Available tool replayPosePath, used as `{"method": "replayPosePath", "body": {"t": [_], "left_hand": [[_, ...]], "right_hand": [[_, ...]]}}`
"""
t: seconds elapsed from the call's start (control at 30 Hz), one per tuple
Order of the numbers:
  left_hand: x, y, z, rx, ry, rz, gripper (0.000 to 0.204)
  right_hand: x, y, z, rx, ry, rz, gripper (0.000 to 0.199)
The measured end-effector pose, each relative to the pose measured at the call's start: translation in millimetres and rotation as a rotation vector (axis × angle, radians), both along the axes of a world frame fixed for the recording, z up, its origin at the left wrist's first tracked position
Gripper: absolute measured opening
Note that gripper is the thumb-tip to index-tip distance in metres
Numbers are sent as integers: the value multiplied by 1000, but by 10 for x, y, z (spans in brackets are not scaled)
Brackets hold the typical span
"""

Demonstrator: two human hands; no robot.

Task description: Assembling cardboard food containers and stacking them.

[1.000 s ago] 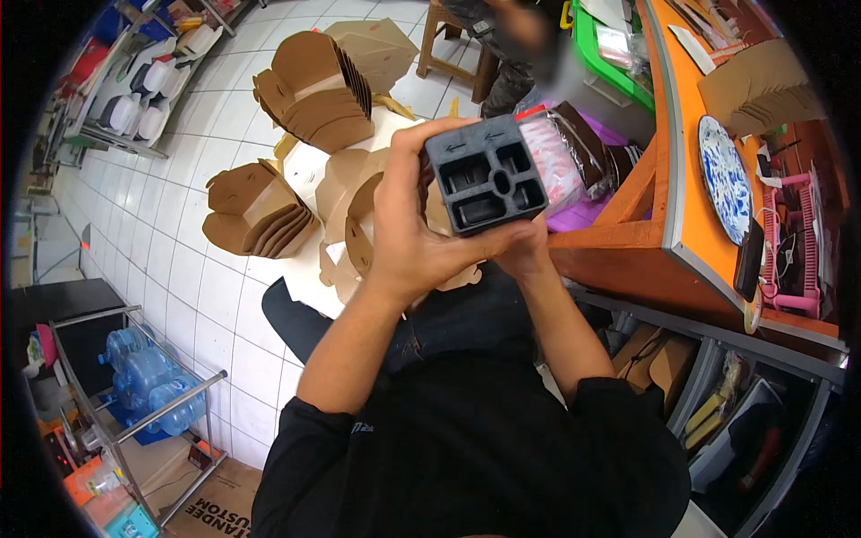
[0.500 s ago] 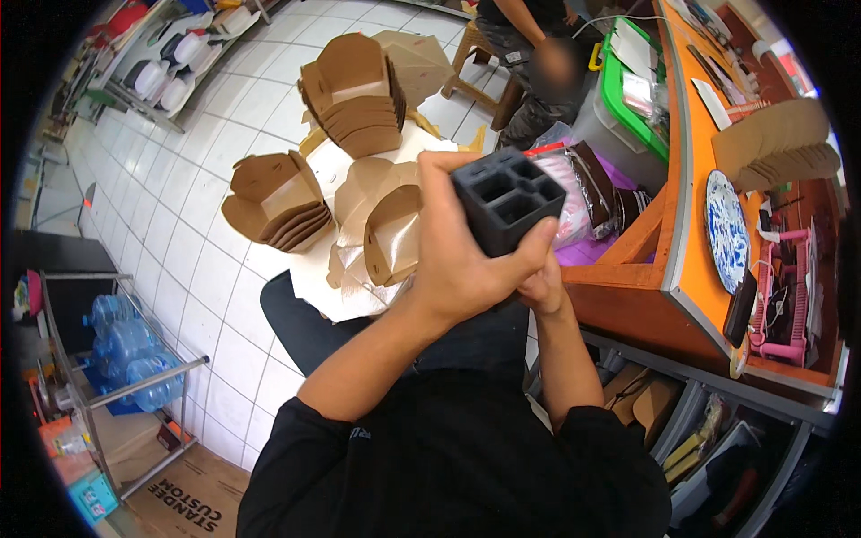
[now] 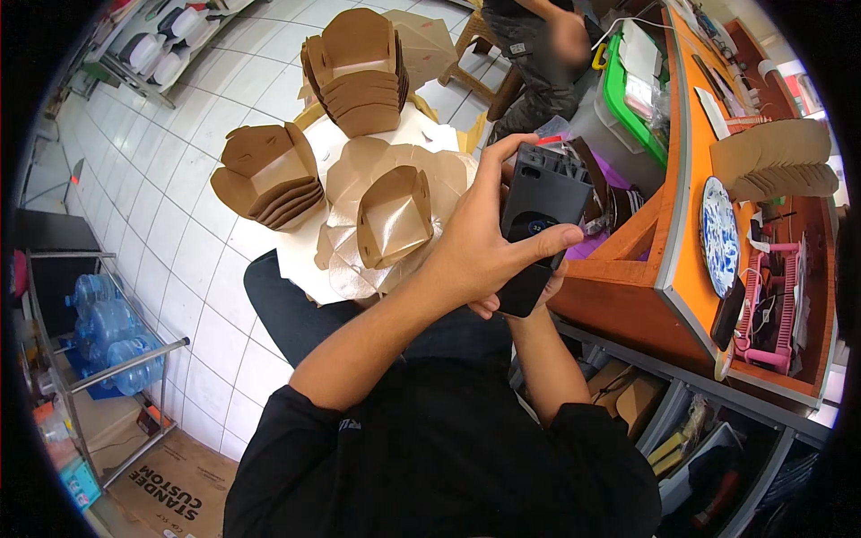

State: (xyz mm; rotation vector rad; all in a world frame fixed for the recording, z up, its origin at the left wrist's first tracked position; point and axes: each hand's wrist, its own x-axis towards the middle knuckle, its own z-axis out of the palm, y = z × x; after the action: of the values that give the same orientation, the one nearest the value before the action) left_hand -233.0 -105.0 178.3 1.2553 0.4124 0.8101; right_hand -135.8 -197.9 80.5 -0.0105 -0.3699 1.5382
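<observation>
I hold a black plastic compartment tray (image 3: 543, 193) upright in front of my chest, its back with a round blue sticker turned toward me. My left hand (image 3: 480, 247) wraps around its left side, thumb across the front and index finger up along the edge. My right hand (image 3: 538, 291) supports it from below and is mostly hidden behind the tray. Just left of my hands an open brown paper food box (image 3: 395, 215) stands on a pile of flat box blanks (image 3: 345, 260).
Two stacks of folded brown boxes (image 3: 359, 72) (image 3: 269, 175) sit farther left on the white surface. An orange counter (image 3: 682, 233) with a blue patterned plate (image 3: 719, 235) and a pink rack (image 3: 776, 305) is at right. A seated person (image 3: 538, 45) and a green-lidded bin (image 3: 628, 99) are beyond.
The tray has turned in my hands: its open compartments faced me before, now its back and side do. My left thumb has shifted across its front.
</observation>
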Motion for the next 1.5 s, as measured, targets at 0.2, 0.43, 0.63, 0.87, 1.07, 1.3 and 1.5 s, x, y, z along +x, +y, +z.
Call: {"method": "replayPosePath", "body": {"t": [0.2, 0.43, 0.63, 0.87, 1.07, 1.3, 1.5], "left_hand": [[-8, -7, -63, 66, -42, -14, 93], [14, -55, -93, 80, -65, 9, 88], [55, -23, -147, 87, 76, 100, 69], [11, 25, -101, -5, 132, 73, 80], [36, 45, -118, -35, 142, 73, 79], [65, 110, -210, -24, 161, 134, 77], [46, 107, -224, -16, 109, 123, 77]], "right_hand": [[-21, -57, -63, 33, 22, 50, 104], [12, 187, -172, 58, 48, 93, 104], [-69, 214, -262, 75, 78, 135, 104], [-90, 158, -342, 118, 114, 183, 104], [-80, 142, -235, -11, 85, 139, 102], [-102, 237, -180, 26, 118, 117, 100], [-113, 211, -111, -101, 95, 80, 100]]}}
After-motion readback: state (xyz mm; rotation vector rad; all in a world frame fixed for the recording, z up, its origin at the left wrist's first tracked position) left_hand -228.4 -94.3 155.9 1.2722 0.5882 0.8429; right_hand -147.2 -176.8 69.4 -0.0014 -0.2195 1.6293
